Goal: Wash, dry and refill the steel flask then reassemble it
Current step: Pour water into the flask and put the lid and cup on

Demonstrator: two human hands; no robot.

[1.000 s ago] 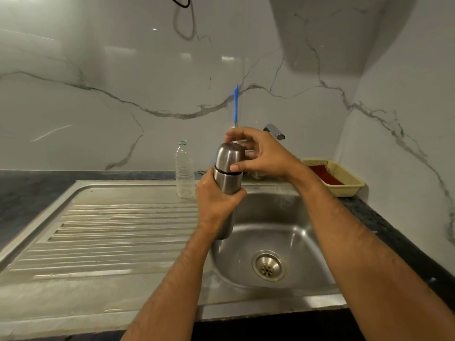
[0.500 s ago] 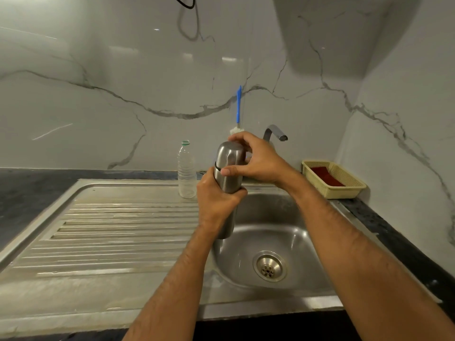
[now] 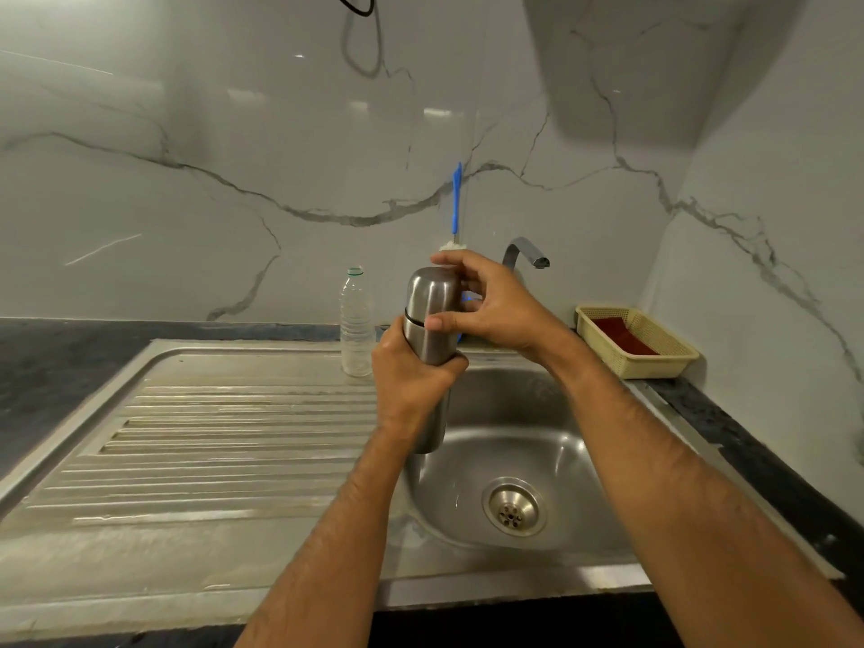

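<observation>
The steel flask (image 3: 432, 348) is held upright over the near-left part of the sink (image 3: 551, 413), above the basin and clear of its floor. The left hand (image 3: 411, 390) is wrapped around the flask body, fingers curled tight on it. The right hand (image 3: 491, 306) grips the cap (image 3: 432, 292), thumb across its front and fingers curved over the top and far side.

Compared with a second ago, the right hand has rotated around the cap: the thumb has slid lower and more to the left, and the fingers now arch higher over the dome. A dark seam shows between cap and body. This reads as a twisting stroke, most likely unscrewing to open the flask for washing, though the direction cannot be told. The flask itself has barely shifted.

Behind it stand a plastic bottle (image 3: 356, 325), a blue-handled brush (image 3: 457, 198) and the tap (image 3: 526, 252); a basket (image 3: 636, 341) sits far right.
</observation>
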